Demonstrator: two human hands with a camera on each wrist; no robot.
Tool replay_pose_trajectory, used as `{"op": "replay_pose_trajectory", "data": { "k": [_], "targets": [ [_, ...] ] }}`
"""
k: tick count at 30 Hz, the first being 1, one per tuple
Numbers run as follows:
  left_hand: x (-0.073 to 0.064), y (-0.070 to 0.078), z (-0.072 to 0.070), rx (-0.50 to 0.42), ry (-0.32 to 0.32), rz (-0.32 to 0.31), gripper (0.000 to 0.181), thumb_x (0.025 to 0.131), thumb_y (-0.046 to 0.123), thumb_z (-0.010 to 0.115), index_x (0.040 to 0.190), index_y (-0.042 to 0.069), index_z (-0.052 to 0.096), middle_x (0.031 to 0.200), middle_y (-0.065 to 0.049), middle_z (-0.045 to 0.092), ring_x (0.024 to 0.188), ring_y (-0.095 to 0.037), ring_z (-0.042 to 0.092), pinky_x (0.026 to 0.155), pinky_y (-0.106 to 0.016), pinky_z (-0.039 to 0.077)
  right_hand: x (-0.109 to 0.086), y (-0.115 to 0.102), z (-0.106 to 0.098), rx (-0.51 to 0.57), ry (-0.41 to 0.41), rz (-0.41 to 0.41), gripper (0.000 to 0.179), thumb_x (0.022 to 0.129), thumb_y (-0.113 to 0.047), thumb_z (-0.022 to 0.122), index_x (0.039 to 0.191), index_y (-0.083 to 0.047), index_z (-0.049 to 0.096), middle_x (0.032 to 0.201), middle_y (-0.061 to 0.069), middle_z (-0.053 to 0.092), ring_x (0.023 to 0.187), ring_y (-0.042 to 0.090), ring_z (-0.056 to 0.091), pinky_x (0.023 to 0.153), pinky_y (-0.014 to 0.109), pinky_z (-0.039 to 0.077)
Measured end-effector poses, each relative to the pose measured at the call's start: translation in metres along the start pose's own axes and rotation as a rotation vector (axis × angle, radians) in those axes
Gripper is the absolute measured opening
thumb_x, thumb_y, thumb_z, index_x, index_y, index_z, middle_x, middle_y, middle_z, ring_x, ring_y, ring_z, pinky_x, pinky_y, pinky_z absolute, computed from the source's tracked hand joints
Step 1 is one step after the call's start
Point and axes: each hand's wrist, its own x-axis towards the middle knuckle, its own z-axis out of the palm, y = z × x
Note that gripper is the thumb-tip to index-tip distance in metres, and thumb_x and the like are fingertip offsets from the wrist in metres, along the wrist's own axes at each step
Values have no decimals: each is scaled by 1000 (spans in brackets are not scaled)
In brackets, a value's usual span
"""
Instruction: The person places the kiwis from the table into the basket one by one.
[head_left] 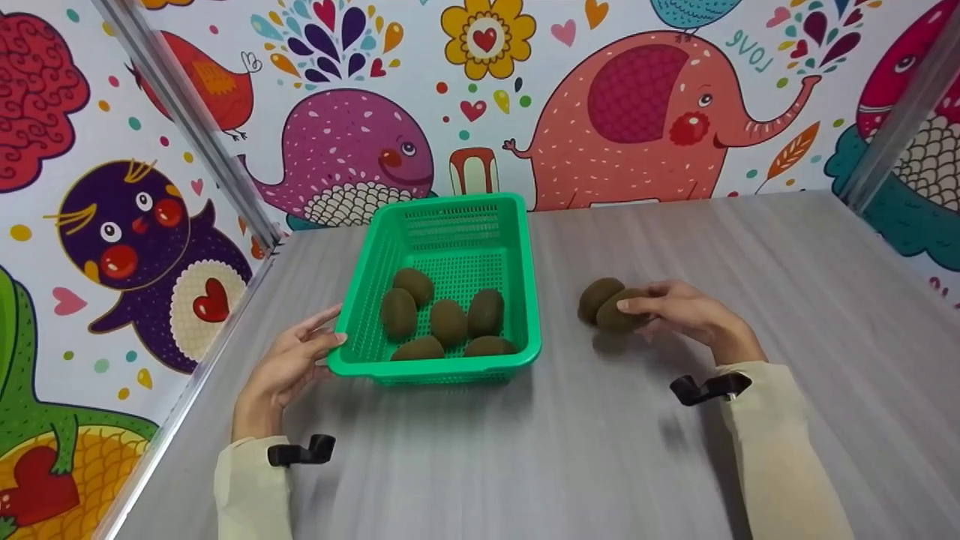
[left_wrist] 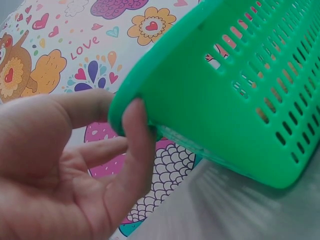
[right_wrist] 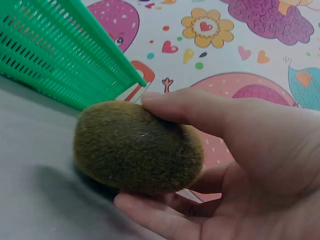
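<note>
A green plastic basket (head_left: 531,300) holds several brown kiwifruit (head_left: 448,322), gathered toward its near end. At its near left corner my left hand (head_left: 289,367) pinches the rim, thumb on one side and fingers on the other in the left wrist view. To the right of the basket, my right hand (head_left: 686,311) grips a kiwifruit (right_wrist: 137,147) between thumb and fingers, close over the table. Another kiwifruit (head_left: 598,294) shows just beyond the held one and overlaps it in the head view.
The grey wood-grain table (head_left: 585,457) carries the basket. Printed panels with cartoon animals, such as a red elephant (head_left: 637,150), stand along the back and left. Metal posts (head_left: 217,135) run up at the corners. Each sleeve bears a black wrist mount (head_left: 709,388).
</note>
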Motion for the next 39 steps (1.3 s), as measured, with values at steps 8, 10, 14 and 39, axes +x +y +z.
{"op": "replay_pose_trajectory", "data": {
  "k": [8, 10, 14, 39],
  "targets": [
    [-2, 0, 0, 1, 13, -25, 67, 100, 19, 61, 158, 11, 29, 123, -1, 62, 101, -11, 69, 83, -34, 61, -3, -17, 9, 161, 11, -91, 69, 95, -27, 68, 142, 10, 35, 129, 14, 49, 106, 12, 60, 94, 25, 55],
    [-2, -1, 0, -2, 12, -28, 67, 100, 19, 61, 158, 11, 28, 124, -1, 62, 101, -12, 69, 83, -34, 61, -6, -23, 13, 183, 22, -101, 71, 95, -29, 69, 143, 10, 34, 132, 16, 47, 111, 14, 58, 94, 23, 55],
    [-3, -3, -1, -6, 8, -29, 67, 100, 19, 61, 158, 11, 28, 126, -1, 63, 100, -12, 70, 83, -34, 61, -11, -35, 19, 194, 57, -112, 76, 95, -36, 69, 146, 7, 32, 141, 20, 43, 120, 22, 55, 97, 23, 54],
    [1, 3, 2, 29, 33, -9, 65, 100, 14, 57, 158, 9, 28, 116, 2, 64, 93, -8, 68, 76, -33, 61, -20, -88, 73, 156, 136, -190, 62, 94, -31, 71, 143, -2, 48, 135, 19, 54, 114, 27, 67, 99, 33, 53]
  ]
}}
